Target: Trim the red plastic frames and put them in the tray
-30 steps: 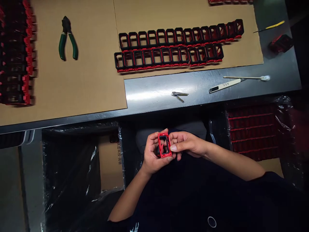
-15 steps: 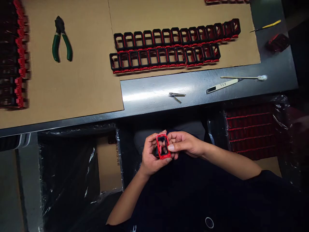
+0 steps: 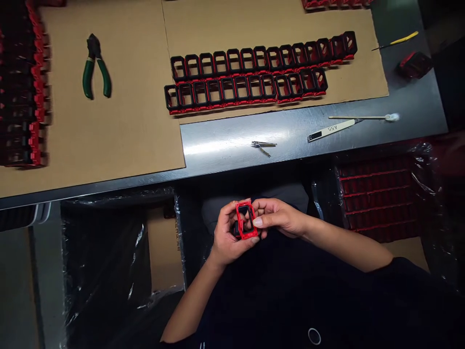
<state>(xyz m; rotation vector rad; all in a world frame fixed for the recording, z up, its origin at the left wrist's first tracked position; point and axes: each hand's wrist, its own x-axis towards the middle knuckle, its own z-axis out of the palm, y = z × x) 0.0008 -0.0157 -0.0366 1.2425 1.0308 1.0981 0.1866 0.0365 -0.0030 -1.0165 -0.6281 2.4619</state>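
Held item: one red rectangular frame (image 3: 246, 220), open in the middle, below the near edge of the steel bench (image 3: 232, 140), over the person's lap. Left hand (image 3: 227, 237) cups it from the left and beneath, thumb on its lower edge. Right hand (image 3: 279, 218) pinches its right side; both hands closed on the piece, touching each other.

On the bench, far side: two rows of black-and-red frames (image 3: 250, 77) on cardboard (image 3: 119, 131). Green-handled pliers (image 3: 95, 68) to the left of the rows. Stack of further frames (image 3: 25, 87) at the bench's left end. Near edge: small metal tweezers (image 3: 263, 144), white labelled strip (image 3: 330, 130), cotton swab (image 3: 363, 117). Below the bench, right: plastic-lined box of red parts (image 3: 378, 198).
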